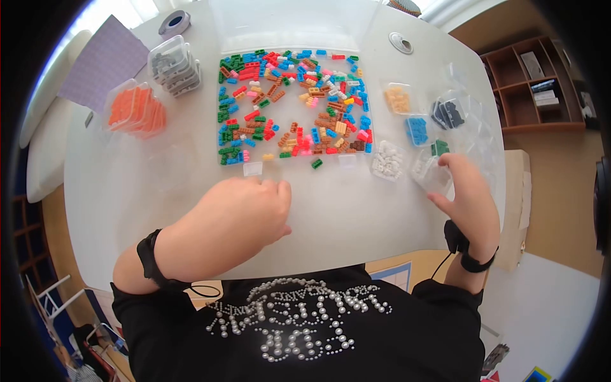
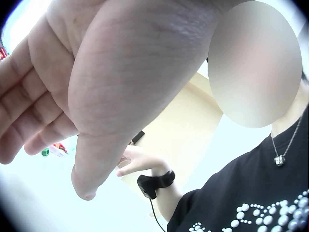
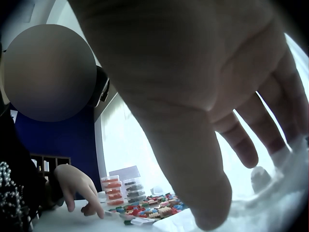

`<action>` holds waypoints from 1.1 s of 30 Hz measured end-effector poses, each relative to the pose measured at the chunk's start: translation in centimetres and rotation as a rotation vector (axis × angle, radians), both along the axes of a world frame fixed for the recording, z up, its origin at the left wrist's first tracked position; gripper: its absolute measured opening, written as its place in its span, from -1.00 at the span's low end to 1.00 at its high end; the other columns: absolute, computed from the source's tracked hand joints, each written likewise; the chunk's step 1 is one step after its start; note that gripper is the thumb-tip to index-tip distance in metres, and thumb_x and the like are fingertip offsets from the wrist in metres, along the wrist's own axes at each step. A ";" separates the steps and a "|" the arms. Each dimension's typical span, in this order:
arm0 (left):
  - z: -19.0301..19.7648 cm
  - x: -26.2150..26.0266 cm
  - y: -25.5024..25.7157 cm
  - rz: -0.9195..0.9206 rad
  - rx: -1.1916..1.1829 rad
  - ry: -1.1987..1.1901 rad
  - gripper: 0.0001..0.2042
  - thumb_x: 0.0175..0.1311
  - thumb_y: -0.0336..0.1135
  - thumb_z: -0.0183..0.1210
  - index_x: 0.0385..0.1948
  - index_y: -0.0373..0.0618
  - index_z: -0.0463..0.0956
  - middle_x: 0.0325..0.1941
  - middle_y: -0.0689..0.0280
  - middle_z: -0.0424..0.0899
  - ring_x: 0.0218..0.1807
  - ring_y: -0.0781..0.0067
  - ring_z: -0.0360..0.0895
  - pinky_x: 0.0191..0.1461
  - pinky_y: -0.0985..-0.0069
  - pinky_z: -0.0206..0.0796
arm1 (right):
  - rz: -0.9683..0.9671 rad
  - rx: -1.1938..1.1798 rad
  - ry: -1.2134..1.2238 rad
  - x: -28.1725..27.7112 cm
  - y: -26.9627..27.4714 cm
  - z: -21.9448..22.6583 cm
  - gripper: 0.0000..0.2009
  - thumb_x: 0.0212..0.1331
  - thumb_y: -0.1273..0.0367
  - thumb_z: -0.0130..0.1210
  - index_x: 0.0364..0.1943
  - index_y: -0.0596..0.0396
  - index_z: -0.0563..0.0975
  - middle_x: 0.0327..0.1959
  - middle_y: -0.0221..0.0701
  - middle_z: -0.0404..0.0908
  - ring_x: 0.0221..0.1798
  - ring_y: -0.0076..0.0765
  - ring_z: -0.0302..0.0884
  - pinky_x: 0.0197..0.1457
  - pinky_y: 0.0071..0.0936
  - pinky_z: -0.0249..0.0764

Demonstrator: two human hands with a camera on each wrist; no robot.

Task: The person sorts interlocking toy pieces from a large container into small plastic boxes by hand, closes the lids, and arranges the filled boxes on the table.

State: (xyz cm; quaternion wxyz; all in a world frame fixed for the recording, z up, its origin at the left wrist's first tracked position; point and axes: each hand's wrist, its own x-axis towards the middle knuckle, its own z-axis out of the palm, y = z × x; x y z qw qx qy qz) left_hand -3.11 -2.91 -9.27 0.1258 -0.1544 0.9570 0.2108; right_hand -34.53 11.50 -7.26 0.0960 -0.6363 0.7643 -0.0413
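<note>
Over the bare tabletop in front of the brick tray, my left hand [image 1: 232, 210] hangs palm down. Its fingers [image 2: 29, 106] are loosely bent, and the palm holds nothing in the left wrist view. My right hand [image 1: 468, 194] is at the right side, thumb and fingers spread apart around a clear plastic box [image 1: 428, 172]. Green bricks [image 1: 439, 148] show just beyond its fingertips. A large clear tray [image 1: 289, 164] holds many loose toy bricks in mixed colours. One green brick [image 1: 317, 164] lies on the table just outside the tray's front edge.
Small clear boxes of white bricks [image 1: 387, 159], blue bricks [image 1: 417, 130], tan bricks [image 1: 397, 99] and black bricks [image 1: 449, 114] stand at right. Stacked boxes of orange bricks [image 1: 137, 111] and grey bricks [image 1: 173, 67] stand at left, near a tape roll [image 1: 174, 24].
</note>
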 end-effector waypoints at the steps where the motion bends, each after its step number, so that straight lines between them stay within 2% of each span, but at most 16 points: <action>1: 0.0 0.0 0.1 -0.001 0.000 0.000 -0.65 0.19 -0.13 0.24 -0.28 -0.27 0.39 -0.43 0.17 0.56 -0.30 0.13 0.57 -0.25 0.31 0.43 | 0.080 0.029 -0.043 1.2 0.3 0.8 -0.48 -0.14 0.47 0.33 -0.01 0.19 0.40 -0.02 -0.15 0.51 0.08 0.04 0.44 0.16 -0.25 0.38; 2: 0.0 0.0 0.1 -0.016 0.008 -0.010 -0.63 0.19 -0.11 0.24 -0.26 -0.27 0.39 -0.43 0.17 0.56 -0.30 0.12 0.57 -0.25 0.31 0.42 | 0.159 0.058 -0.086 2.3 0.4 1.2 -0.50 -0.15 0.47 0.33 -0.04 0.19 0.40 -0.04 -0.15 0.50 0.07 0.04 0.44 0.15 -0.25 0.39; 3: 0.0 -0.1 0.2 -0.033 0.016 -0.020 -0.61 0.19 -0.10 0.24 -0.24 -0.28 0.38 -0.43 0.18 0.55 -0.30 0.12 0.56 -0.25 0.30 0.41 | 0.157 0.057 -0.085 3.4 0.5 1.1 -0.50 -0.15 0.47 0.33 -0.04 0.19 0.40 -0.04 -0.15 0.50 0.07 0.04 0.44 0.15 -0.25 0.39; 5: -0.1 -0.3 0.3 -0.056 0.075 0.001 -0.56 0.18 -0.06 0.25 -0.18 -0.29 0.38 -0.42 0.16 0.55 -0.30 0.11 0.56 -0.25 0.30 0.41 | 0.478 0.117 -0.351 5.6 0.3 0.9 -0.50 -0.16 0.42 0.34 -0.06 0.18 0.40 -0.07 -0.16 0.48 0.02 0.03 0.47 0.10 -0.24 0.43; 6: -0.1 -0.4 0.3 -0.075 0.135 0.021 -0.50 0.17 -0.02 0.25 -0.11 -0.31 0.37 -0.41 0.15 0.56 -0.30 0.09 0.56 -0.25 0.29 0.41 | 0.475 0.117 -0.352 6.7 0.3 0.8 -0.50 -0.16 0.42 0.34 -0.06 0.18 0.40 -0.07 -0.16 0.48 0.02 0.03 0.47 0.10 -0.24 0.43; 8: 0.3 -0.6 0.8 -0.083 0.198 0.087 -0.44 0.14 0.00 0.27 -0.04 -0.31 0.35 -0.38 0.14 0.56 -0.28 0.08 0.56 -0.24 0.28 0.40 | 0.613 -0.011 -0.428 8.6 0.1 0.4 -0.50 -0.14 0.37 0.34 -0.07 0.18 0.40 -0.05 -0.14 0.47 -0.04 0.01 0.51 0.01 -0.23 0.48; 12: 0.9 -0.8 1.4 -0.054 0.368 0.233 -0.34 0.09 0.02 0.33 0.10 -0.27 0.31 -0.29 0.09 0.59 -0.23 0.03 0.56 -0.20 0.25 0.41 | 0.651 -0.087 -0.505 10.2 -0.5 -0.5 -0.50 -0.12 0.35 0.34 -0.06 0.19 0.40 -0.06 -0.13 0.47 -0.09 -0.01 0.55 -0.04 -0.24 0.52; 15: 0.8 -0.5 1.2 -0.030 0.408 0.293 -0.38 0.07 -0.07 0.36 0.10 -0.20 0.31 -0.26 0.09 0.60 -0.21 0.00 0.56 -0.18 0.23 0.41 | 0.633 -0.130 -0.509 10.5 -1.0 -0.7 -0.49 -0.09 0.32 0.35 -0.04 0.20 0.39 -0.03 -0.12 0.48 -0.08 0.00 0.55 -0.04 -0.25 0.53; 21: 1.0 -0.5 1.1 0.020 0.411 0.311 -0.43 -0.01 -0.22 0.38 0.03 -0.17 0.31 -0.26 0.08 0.59 -0.20 -0.01 0.56 -0.18 0.22 0.41 | 0.594 -0.153 -0.522 10.1 -1.2 -1.1 -0.44 -0.09 0.26 0.39 -0.03 0.21 0.39 0.00 -0.11 0.49 -0.05 0.04 0.55 -0.02 -0.25 0.52; 31: 0.5 -0.5 1.1 0.008 0.430 0.215 -0.47 0.01 -0.21 0.35 -0.02 -0.19 0.31 -0.28 0.11 0.58 -0.21 0.01 0.55 -0.19 0.21 0.39 | 0.599 -0.150 -0.447 10.8 -1.4 -0.9 -0.47 -0.12 0.29 0.36 -0.05 0.21 0.43 -0.14 -0.17 0.53 -0.13 -0.03 0.57 -0.09 -0.30 0.54; 33: 0.6 -0.7 0.9 0.001 0.524 0.173 -0.45 0.05 -0.17 0.34 0.02 -0.21 0.31 -0.26 0.10 0.59 -0.20 0.00 0.56 -0.19 0.24 0.40 | 0.593 -0.150 -0.457 10.7 -1.3 -1.1 -0.48 -0.12 0.29 0.35 -0.04 0.21 0.44 -0.15 -0.18 0.54 -0.15 -0.03 0.58 -0.10 -0.30 0.54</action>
